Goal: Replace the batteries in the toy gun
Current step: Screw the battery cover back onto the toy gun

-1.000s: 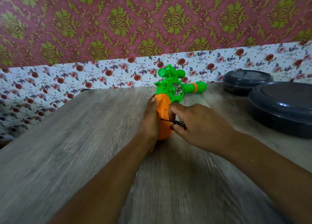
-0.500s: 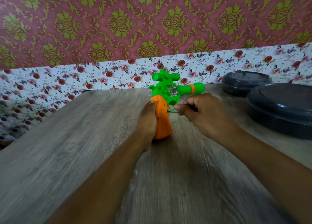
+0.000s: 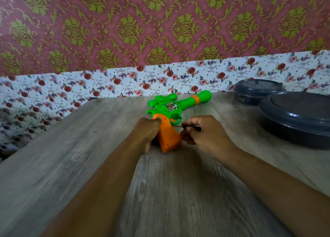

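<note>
Here the left hand [image 3: 149,131] grips the toy gun [image 3: 169,119] by its orange grip, hiding that side. The right hand [image 3: 205,135] pinches a thin screwdriver [image 3: 190,127]; its tip is indistinct.

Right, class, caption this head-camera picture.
Left hand steadies green-and-orange plastic toy gun; right hand holds thin black-handled screwdriver at its grip.

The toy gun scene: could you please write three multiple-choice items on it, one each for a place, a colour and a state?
1. Where do the dark lidded containers stand?
A. right side of the table
B. left side
C. on the floor

2. What colour is the toy gun handle?
A. blue
B. orange
C. black

3. What is the right hand doing?
A. lying flat
B. pinching a thin screwdriver
C. lifting a lid

Answers: 1 A, they sit right of the gun; 2 B, the body is green, the handle orange; 3 B, its tip points at the handle, which the left hand holds.
</note>
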`<action>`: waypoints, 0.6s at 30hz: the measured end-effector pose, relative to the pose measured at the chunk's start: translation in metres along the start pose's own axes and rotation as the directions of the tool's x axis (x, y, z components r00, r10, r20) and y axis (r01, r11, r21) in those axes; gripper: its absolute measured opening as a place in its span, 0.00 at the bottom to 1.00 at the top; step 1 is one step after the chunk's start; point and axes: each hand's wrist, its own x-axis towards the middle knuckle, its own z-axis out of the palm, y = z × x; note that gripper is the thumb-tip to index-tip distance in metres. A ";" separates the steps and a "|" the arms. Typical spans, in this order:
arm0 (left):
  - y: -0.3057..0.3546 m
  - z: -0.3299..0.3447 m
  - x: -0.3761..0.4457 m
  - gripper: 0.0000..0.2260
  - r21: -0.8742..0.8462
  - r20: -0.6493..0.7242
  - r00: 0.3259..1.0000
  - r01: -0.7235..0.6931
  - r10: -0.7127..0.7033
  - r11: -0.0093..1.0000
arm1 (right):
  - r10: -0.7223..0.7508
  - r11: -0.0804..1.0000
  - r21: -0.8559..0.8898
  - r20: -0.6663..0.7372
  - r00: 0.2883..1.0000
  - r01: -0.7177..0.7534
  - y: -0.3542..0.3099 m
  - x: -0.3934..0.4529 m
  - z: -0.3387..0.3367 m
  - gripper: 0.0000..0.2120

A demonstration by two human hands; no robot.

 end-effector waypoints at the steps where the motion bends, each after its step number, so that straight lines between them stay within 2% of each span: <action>1: 0.001 -0.002 0.000 0.17 0.001 0.007 1.000 -0.004 0.004 1.000 | 0.004 1.000 -0.003 0.000 1.000 -0.004 0.000 0.000 0.000 0.10; 4: 0.002 -0.006 -0.002 0.11 0.004 0.029 1.000 -0.011 0.010 1.000 | 0.019 1.000 0.009 0.005 1.000 -0.019 0.000 -0.001 -0.001 0.10; 15: -0.008 -0.012 0.011 0.14 0.156 -0.026 0.996 -0.083 0.088 0.984 | 0.017 1.000 0.011 0.014 1.000 -0.017 0.001 0.000 -0.001 0.10; 18: -0.008 -0.012 0.012 0.15 0.290 -0.056 0.990 -0.106 0.128 0.951 | -0.001 1.000 -0.020 0.030 1.000 0.002 0.001 0.002 -0.006 0.09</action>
